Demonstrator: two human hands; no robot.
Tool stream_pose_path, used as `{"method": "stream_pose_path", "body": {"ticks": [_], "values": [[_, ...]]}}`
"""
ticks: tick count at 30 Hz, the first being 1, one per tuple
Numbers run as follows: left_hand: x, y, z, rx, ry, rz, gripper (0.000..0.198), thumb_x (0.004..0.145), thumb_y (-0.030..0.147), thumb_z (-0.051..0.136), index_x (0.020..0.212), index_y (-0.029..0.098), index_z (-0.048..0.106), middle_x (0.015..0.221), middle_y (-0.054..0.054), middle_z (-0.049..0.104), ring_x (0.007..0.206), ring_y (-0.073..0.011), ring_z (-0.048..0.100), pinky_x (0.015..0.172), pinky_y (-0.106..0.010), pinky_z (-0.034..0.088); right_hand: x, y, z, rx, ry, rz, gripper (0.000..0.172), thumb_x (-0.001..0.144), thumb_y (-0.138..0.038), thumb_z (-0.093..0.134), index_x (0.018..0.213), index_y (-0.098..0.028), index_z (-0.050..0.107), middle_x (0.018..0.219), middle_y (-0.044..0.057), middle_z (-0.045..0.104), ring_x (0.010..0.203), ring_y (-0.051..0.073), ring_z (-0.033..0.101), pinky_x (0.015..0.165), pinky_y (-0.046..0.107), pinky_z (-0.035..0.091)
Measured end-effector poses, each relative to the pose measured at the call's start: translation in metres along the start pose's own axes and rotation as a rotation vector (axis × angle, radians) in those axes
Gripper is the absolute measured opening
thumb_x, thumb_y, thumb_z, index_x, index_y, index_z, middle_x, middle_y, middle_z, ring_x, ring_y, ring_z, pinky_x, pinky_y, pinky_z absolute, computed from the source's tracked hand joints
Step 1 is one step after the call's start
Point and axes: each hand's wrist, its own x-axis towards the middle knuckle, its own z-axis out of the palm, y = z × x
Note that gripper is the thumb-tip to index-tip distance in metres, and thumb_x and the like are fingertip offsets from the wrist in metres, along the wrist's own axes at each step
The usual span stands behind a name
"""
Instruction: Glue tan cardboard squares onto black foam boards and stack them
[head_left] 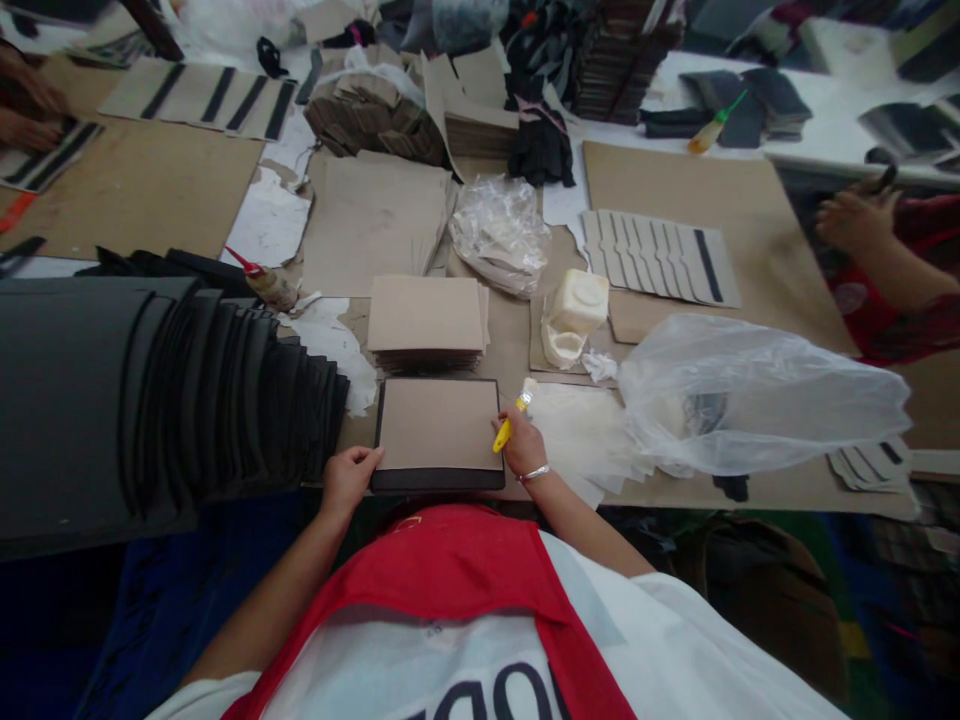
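Note:
A brown cardboard panel (439, 425) lies on a slightly larger black sheet (439, 480), whose dark border shows along the sides and front. My left hand (349, 480) pinches the left edge near the front corner, thumb on top and the other fingers partly hidden. In my right hand (523, 445) is a yellow-handled brush (511, 420), its pale bristles pointing up and away. That hand is at the panel's right edge. Directly behind lies a stack of brown cardboard panels (426, 315).
Dark sheets (285, 410) are fanned in a big pile on the left. A cut-open white plastic container (577, 310) stands behind my right hand, with a clear plastic bag (765, 395) farther right. A red-tipped glue bottle (270, 285) lies left. Co-workers' hands show at both sides.

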Motion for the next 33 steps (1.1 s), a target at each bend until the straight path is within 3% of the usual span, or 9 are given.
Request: {"method": "stream_pose_path", "body": {"ticks": [19,33], "values": [[0.001,0.009,-0.007,0.097,0.003,0.07,0.028,0.074,0.039,0.058,0.063,0.014,0.067,0.061,-0.005,0.064,0.059,-0.0146,0.056,0.057,-0.024,0.035,0.002,-0.01,-0.007,-0.119,-0.037,-0.028,0.02,0.086,-0.033,0.05,0.096,-0.017,0.056,0.067,0.003,0.057,0.054,0.013,0.047,0.052,0.024,0.025],[0.004,0.008,-0.006,0.147,-0.036,0.042,0.031,0.076,0.041,0.054,0.066,0.013,0.065,0.063,-0.004,0.063,0.062,-0.0148,0.056,0.057,-0.023,0.035,0.001,-0.015,-0.008,-0.201,-0.108,-0.006,0.021,0.09,-0.032,0.045,0.102,-0.016,0.055,0.081,0.007,0.063,0.067,0.017,0.056,0.056,0.025,0.03]]}}
